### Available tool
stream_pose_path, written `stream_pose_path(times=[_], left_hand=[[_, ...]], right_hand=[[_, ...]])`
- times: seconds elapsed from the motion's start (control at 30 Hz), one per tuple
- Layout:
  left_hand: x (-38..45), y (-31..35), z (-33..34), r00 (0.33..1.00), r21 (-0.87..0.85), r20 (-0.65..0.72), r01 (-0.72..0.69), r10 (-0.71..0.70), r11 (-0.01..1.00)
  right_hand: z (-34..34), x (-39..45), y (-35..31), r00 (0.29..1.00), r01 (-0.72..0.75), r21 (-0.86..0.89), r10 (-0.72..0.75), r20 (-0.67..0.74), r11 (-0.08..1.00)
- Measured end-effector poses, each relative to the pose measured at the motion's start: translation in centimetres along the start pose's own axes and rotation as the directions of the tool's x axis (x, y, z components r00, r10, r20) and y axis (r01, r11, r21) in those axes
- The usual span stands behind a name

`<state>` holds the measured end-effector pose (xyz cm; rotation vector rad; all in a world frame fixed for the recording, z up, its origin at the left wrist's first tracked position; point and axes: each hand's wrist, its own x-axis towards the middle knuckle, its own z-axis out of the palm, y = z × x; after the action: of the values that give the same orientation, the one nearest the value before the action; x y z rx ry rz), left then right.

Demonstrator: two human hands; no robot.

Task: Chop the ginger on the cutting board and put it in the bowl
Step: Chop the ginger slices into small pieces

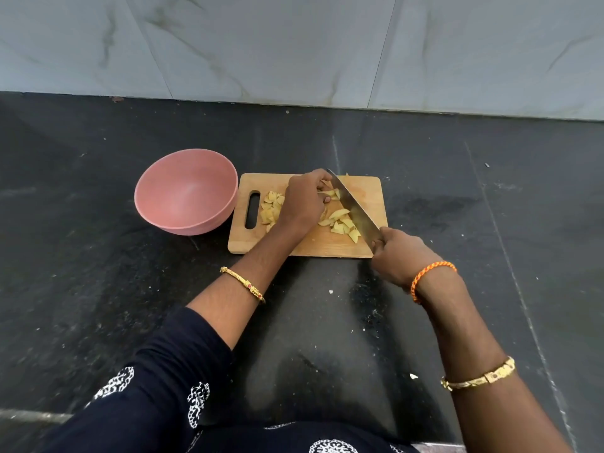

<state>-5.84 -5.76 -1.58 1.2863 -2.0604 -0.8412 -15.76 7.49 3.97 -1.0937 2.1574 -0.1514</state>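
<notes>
The ginger slices (341,222) are pale yellow, thin and flat, with brownish edges on some. They lie on a wooden cutting board (369,194) in two little heaps. One heap (270,207) sits near the board's handle slot (252,209), at the left end. The other heap is in the middle, just beside the knife blade. A few more bits lie under the left hand (305,199). That hand is curled over the middle of the board with its knuckles up, and its fingertips press down on a small bit of ginger right next to the blade. How much ginger it holds is hard to tell, since the hand hides it. The right hand (400,256) wraps tight around the handle of a big knife (353,204) at the near right corner of the board. The blade slants from that hand up to the far edge of the board, with its tip by the left hand's fingers. A pink bowl (186,191) stands just left of the board, touching its edge or nearly so. No ginger shows inside the bowl. The board and bowl rest on a dark stone counter (490,223). The left arm wears a gold bangle (243,284) and a dark sleeve with white prints (157,380). The right wrist has an orange thread band (428,277), and a gold bracelet (478,376) sits farther up that arm.
</notes>
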Motion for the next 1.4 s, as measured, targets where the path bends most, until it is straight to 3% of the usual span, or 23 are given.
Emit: stream_pose_path(times=[0.23, 0.4, 0.6, 0.93, 1.4], left_hand=[[0.0, -0.6, 0.2, 0.999, -0.022, -0.032, 0.026, -0.027, 0.999], [0.3, -0.8, -0.5, 0.999, -0.059, -0.002, 0.039, -0.039, 0.998], [0.4, -0.5, -0.7, 0.999, -0.057, 0.033, -0.028, 0.03, 0.998], [0.7, -0.7, -0.3, 0.991, -0.002, 0.051, -0.123, 0.123, 0.992], [0.2, -0.6, 0.8, 0.996, 0.059, -0.046, -0.071, 0.073, 0.996]], right_hand=[[-0.6, -2.1, 2.0, 1.0, -0.005, -0.117, 0.005, 0.004, 0.993], [0.0, -2.5, 2.7, 0.989, 0.054, -0.008, -0.055, -0.136, 0.999], [1.2, -1.1, 1.6, 0.984, 0.065, 0.061, -0.054, -0.168, 0.996], [1.1, -0.2, 0.9, 0.986, 0.045, 0.0, -0.044, -0.161, 0.999], [0.5, -1.4, -0.1, 1.0, -0.029, -0.176, 0.027, -0.014, 0.984]])
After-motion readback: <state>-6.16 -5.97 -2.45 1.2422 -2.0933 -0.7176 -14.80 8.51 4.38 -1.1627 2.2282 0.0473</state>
